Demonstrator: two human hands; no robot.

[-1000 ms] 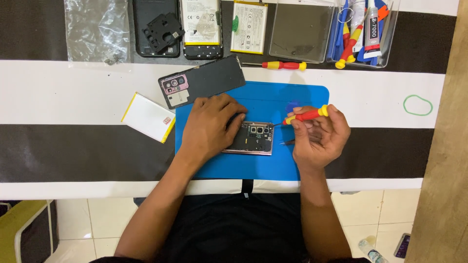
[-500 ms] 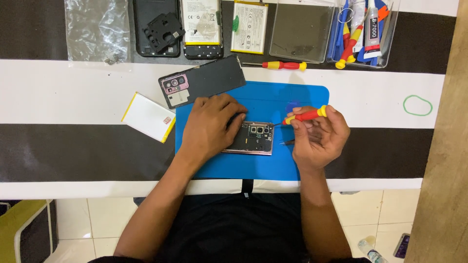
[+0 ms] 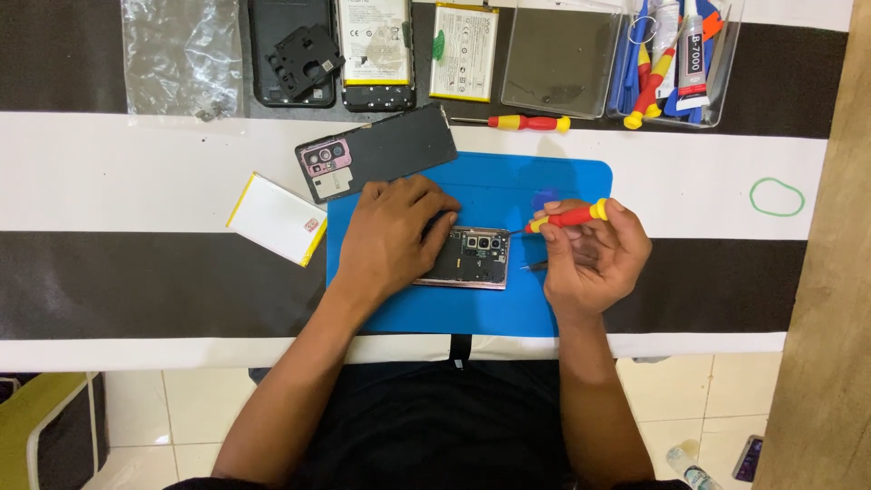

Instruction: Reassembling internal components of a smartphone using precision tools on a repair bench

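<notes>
Opened phone point(image 3: 474, 258) lies at the middle of the frame on my blue mat point(image 3: 562, 308), its camera end toward the right, circuit board showing. My left hand point(image 3: 390, 238) rests flat over its left part, fingers spread and pressing down on it rather than curled round anything. My right hand point(image 3: 594, 254), just right of the phone, has its fingers pinched shut on a red and yellow screwdriver point(image 3: 567, 217), whose tip points left at the phone's upper right corner (whether it touches, I cannot tell). Left of the mat lies a white battery with a yellow edge point(image 3: 277, 218). Above it, toward the upper left of the mat, sits the dark back cover point(image 3: 381, 150) with its pink camera surround. Farther up, a second red and yellow screwdriver point(image 3: 526, 122) lies on the white stripe. Along the top edge stand a clear plastic tray of tools point(image 3: 717, 100), two more batteries and a crumpled clear bag point(image 3: 181, 54).
</notes>
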